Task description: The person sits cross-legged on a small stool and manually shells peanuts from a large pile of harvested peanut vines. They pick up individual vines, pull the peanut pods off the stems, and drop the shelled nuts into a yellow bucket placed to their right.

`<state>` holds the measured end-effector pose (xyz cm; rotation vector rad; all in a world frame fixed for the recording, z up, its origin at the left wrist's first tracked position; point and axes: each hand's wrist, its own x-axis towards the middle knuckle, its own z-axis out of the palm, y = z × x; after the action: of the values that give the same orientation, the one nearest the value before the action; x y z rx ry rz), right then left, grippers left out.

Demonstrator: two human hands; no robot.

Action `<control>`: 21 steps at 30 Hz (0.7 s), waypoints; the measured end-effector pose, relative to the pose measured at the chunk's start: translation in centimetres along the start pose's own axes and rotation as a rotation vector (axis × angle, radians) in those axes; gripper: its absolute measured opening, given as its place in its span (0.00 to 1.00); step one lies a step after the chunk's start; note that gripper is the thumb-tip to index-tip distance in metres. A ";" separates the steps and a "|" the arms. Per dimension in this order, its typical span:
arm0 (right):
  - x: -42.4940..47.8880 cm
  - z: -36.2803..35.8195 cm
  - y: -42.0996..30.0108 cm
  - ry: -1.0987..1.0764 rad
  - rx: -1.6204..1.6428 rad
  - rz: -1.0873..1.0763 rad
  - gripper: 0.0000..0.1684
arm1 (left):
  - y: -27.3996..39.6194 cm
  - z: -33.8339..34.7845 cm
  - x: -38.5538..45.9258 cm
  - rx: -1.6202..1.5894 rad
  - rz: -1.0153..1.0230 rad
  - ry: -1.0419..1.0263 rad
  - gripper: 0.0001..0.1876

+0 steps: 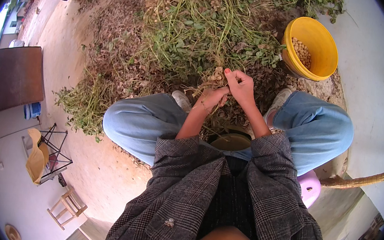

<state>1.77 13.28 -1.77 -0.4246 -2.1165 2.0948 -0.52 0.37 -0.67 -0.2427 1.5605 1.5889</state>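
Observation:
In front of my lap, my left hand (212,98) is closed around the root end of a peanut plant. A cluster of tan peanut pods (216,75) sticks up just past that grip. My right hand (241,88) meets it from the right, its fingers curled and its thumb beside the pods. Whether a pod is pinched in those fingers is hidden. Beyond both hands spreads a heap of green peanut plants (194,32), with more pods among the stems. A yellow bucket (331,46) stands to the upper right, with loose peanuts (301,51) inside.
Dry leaf litter (115,45) covers the floor ahead. More plants (85,103) lie left of my knee. A white wall (369,68) runs along the right. Part of a pink stool (309,188) shows behind me. A folding chair (39,156) and a wooden stool (67,207) are at left.

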 end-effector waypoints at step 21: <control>1.2 -1.2 -0.7 0.178 -0.193 -0.074 0.21 | -1.4 0.3 0.7 -0.385 0.105 -0.313 0.17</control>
<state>0.86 14.74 -1.13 -0.5245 -2.1997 1.7500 0.09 0.70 -2.08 -0.1125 1.0376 1.9025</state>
